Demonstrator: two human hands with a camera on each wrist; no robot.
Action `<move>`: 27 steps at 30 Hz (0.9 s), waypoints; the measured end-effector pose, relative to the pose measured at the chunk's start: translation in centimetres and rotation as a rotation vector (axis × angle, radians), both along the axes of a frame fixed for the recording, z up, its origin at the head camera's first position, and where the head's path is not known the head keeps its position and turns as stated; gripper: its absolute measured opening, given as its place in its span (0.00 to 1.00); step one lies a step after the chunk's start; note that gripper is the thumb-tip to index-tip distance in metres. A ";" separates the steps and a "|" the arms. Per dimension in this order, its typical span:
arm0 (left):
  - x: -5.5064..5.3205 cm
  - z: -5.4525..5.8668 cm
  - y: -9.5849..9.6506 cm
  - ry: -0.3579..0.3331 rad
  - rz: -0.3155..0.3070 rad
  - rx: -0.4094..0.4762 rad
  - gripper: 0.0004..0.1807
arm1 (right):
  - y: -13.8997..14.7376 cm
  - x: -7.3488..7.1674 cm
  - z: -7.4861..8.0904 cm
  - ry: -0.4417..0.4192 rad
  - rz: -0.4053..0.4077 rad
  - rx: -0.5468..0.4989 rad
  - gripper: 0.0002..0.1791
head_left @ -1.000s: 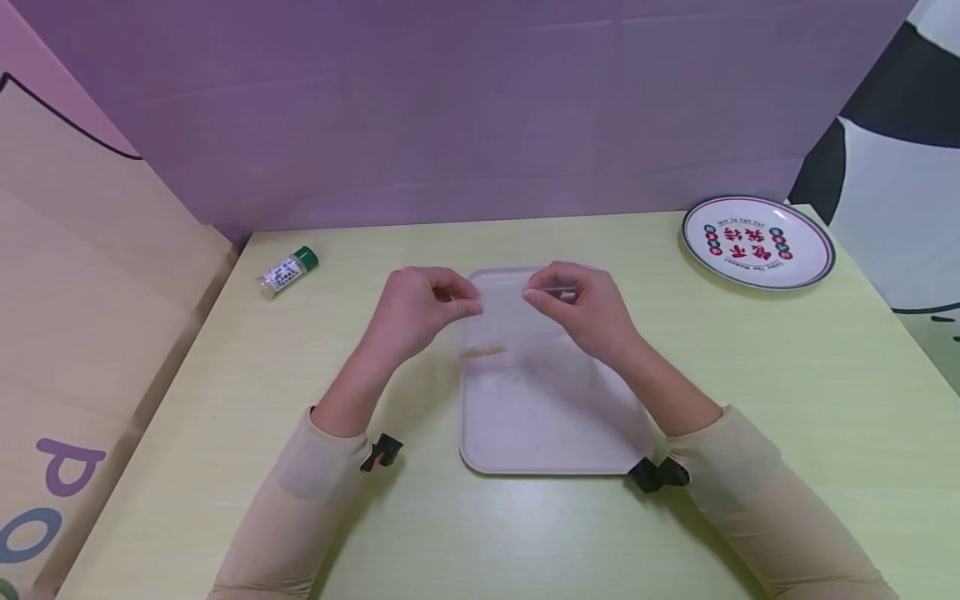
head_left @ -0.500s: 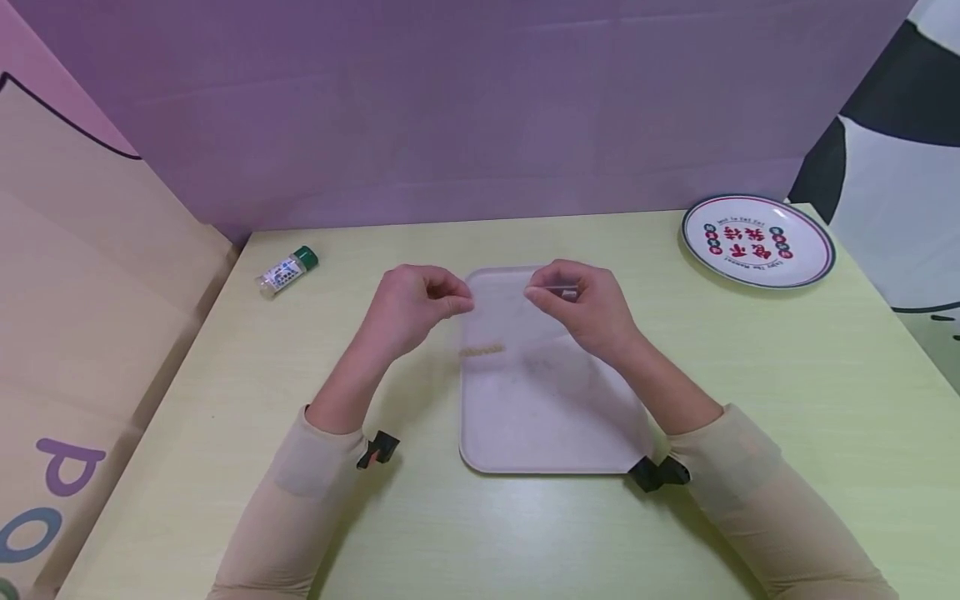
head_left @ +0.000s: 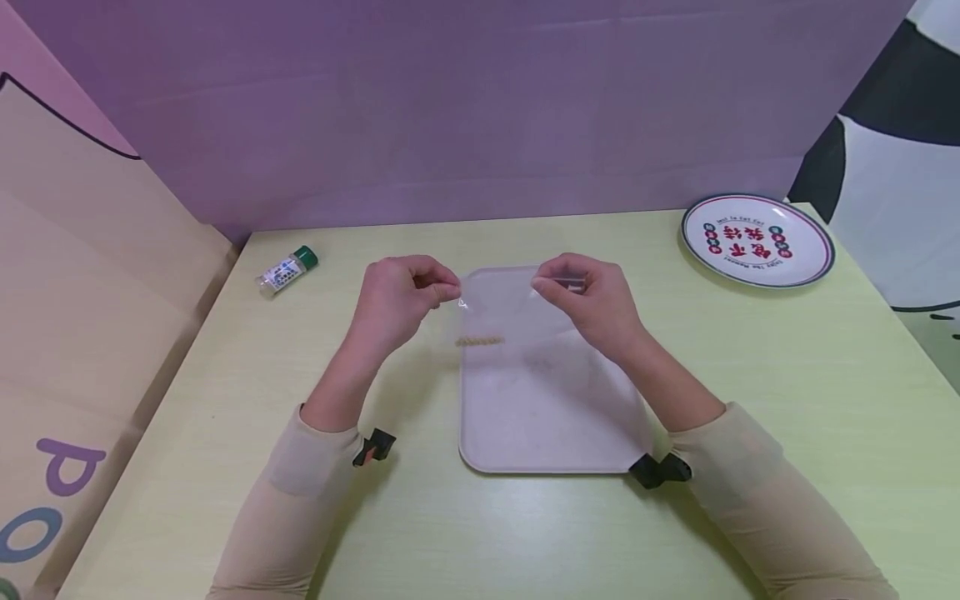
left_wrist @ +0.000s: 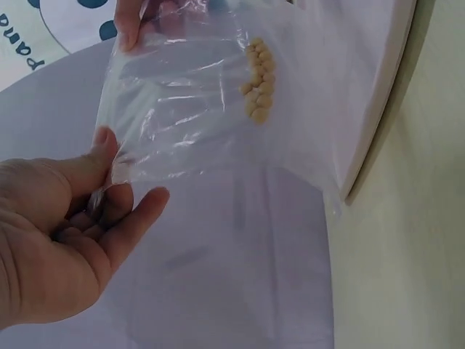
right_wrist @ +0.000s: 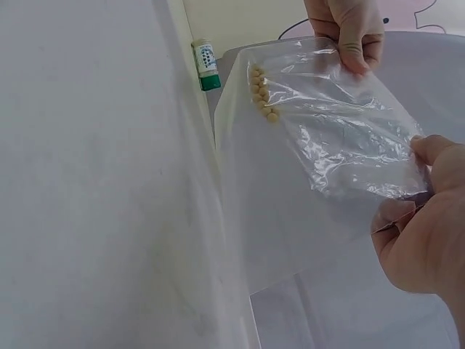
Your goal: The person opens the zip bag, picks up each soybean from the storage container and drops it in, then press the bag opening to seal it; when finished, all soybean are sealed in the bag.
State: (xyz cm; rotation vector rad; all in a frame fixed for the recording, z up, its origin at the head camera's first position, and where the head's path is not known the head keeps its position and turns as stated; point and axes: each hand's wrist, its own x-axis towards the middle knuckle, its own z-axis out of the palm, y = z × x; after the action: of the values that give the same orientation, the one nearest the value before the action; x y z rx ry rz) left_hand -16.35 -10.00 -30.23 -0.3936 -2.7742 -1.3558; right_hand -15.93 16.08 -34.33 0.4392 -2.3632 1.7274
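A clear plastic bag [left_wrist: 182, 109] hangs between my two hands, above the far part of a pale tray [head_left: 555, 425]. My left hand [head_left: 397, 304] pinches one upper corner between thumb and fingers. The opposite corner is gripped by my right hand [head_left: 596, 308]. Small round yellowish beans [left_wrist: 259, 83] lie in a row along the bag's lower edge, nearer its left side; the right wrist view shows the same beans [right_wrist: 263, 94]. In the head view the film is nearly invisible against the tray.
A small clear shaker bottle [head_left: 287, 272] with a green cap lies at the table's back left. At the back right sits a white plate [head_left: 757, 242] with red lettering. A purple panel [head_left: 480, 108] stands behind the table [head_left: 480, 533].
My left hand has moved left and slightly away from me; my right hand has shifted a little right and away. The gap between them is wider, and the beans have risen slightly with the bag.
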 end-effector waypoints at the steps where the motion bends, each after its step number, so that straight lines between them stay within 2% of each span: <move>1: 0.0 0.1 -0.2 -0.006 0.002 0.003 0.03 | 0.0 0.0 0.1 0.001 -0.003 -0.001 0.09; 5: -0.1 0.3 -0.7 -0.027 0.028 0.011 0.04 | 0.2 0.0 0.3 0.000 -0.019 -0.023 0.10; 13: 0.3 0.6 -0.5 0.013 0.102 -0.014 0.03 | 0.1 0.1 0.4 -0.019 -0.010 -0.076 0.11; 16: 0.3 0.7 -0.6 -0.002 0.102 0.001 0.03 | 0.1 0.2 0.4 -0.007 -0.015 -0.076 0.11; 19: 0.2 0.8 -1.0 -0.042 0.067 0.071 0.04 | 0.1 0.3 0.7 0.002 -0.026 -0.096 0.11; 23: 0.1 0.9 -1.3 -0.076 0.026 0.181 0.08 | 0.3 0.5 1.2 -0.012 -0.042 -0.181 0.10; 25: 0.2 1.1 -1.2 -0.056 0.025 0.217 0.08 | 0.3 0.7 1.5 -0.021 -0.043 -0.228 0.09; 27: 0.5 1.2 -1.1 -0.008 0.022 0.256 0.09 | 0.3 0.8 1.8 -0.024 -0.038 -0.269 0.08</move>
State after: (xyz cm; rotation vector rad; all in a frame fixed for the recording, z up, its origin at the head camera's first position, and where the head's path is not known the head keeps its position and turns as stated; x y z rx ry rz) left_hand -15.86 -11.09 -28.98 -0.3454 -2.5553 -1.6817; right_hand -15.09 16.42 -32.49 0.3296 -2.0959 2.0040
